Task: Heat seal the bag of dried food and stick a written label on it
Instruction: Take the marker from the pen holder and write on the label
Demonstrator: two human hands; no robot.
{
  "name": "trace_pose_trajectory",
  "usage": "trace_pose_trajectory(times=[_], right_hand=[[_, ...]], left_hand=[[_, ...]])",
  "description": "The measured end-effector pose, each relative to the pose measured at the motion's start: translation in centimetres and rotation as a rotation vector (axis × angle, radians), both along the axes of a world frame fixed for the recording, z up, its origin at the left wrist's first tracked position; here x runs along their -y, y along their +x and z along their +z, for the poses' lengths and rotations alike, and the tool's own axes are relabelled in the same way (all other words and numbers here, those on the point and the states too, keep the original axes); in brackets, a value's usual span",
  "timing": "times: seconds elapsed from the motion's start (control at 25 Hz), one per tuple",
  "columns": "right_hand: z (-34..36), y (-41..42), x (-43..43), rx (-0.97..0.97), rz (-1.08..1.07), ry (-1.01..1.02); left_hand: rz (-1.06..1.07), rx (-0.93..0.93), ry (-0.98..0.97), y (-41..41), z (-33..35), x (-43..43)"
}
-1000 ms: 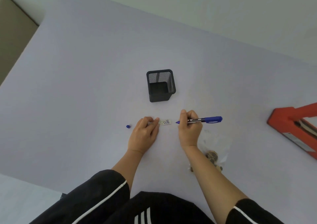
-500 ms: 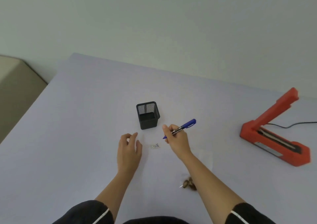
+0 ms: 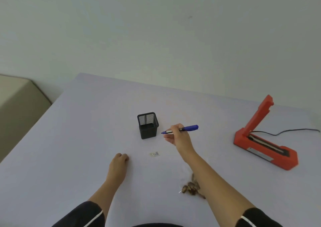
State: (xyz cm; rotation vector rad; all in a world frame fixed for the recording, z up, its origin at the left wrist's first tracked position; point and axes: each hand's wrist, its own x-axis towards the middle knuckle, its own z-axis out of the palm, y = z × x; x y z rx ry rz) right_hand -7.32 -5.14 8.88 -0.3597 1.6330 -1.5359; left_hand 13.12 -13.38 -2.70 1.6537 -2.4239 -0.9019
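Note:
My right hand (image 3: pixel 179 138) is raised above the table, gripping a blue marker (image 3: pixel 190 127) whose tip points left towards the black mesh pen holder (image 3: pixel 147 126). The small written label (image 3: pixel 154 154) lies flat on the table between my hands, and neither hand touches it. My left hand (image 3: pixel 119 163) rests on the table to the left of the label with its fingers curled under; nothing shows in it. The clear bag of dried food (image 3: pixel 190 186) lies near the front, partly hidden under my right forearm.
A red heat sealer (image 3: pixel 265 151) stands at the right with its arm lifted open, and its black cable (image 3: pixel 286 131) trails off to the right. The lilac table (image 3: pixel 78 139) ends at a wall behind. A beige surface (image 3: pixel 17 101) lies beyond the left edge.
My right hand lifted the marker off the label and moved it up beside the pen holder. My left hand let go of the label, shifted left and curled. The view tilted upward.

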Motion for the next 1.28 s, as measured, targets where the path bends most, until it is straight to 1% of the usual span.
trace_pose_trajectory(times=[0.08, 0.12, 0.16, 0.24, 0.28, 0.32, 0.48, 0.84, 1.04, 1.2, 1.28], right_hand=[[0.6, -0.2, -0.1, -0.028, -0.035, -0.001], [1.0, -0.3, 0.0, -0.041, -0.058, -0.009], [1.5, -0.5, 0.1, -0.043, -0.084, -0.027], [2.3, -0.7, 0.3, -0.034, -0.127, -0.072], [2.7, -0.8, 0.5, -0.031, -0.139, -0.093], [3.1, -0.8, 0.6, -0.029, -0.143, -0.109], [4.1, -0.8, 0.9, -0.047, -0.129, -0.132], [4.4, -0.5, 0.7, -0.05, -0.083, -0.157], [4.0, -0.5, 0.7, -0.039, -0.073, -0.129], [3.8, -0.1, 0.7, 0.028, -0.052, -0.143], [3.8, -0.2, 0.7, 0.058, -0.039, -0.157]], left_hand=[[0.2, -0.208, 0.046, -1.2, 2.1, 0.2], [0.296, -0.324, 0.101, -2.2, 3.7, 0.4], [0.369, -0.465, 0.207, -3.2, 5.5, 0.6], [0.425, -0.81, 0.498, -5.0, 9.0, 0.7], [0.409, -0.93, 0.587, -5.6, 10.6, 0.7], [0.378, -0.985, 0.622, -6.0, 11.9, 0.6], [0.315, -1.032, 0.624, -7.1, 14.4, 0.0], [0.217, -1.029, 0.599, -7.6, 15.6, -0.6], [0.262, -1.006, 0.572, -7.6, 15.5, -0.4], [0.287, -0.972, 0.589, -7.3, 15.2, -0.2], [0.294, -0.985, 0.602, -7.4, 15.2, -0.5]])
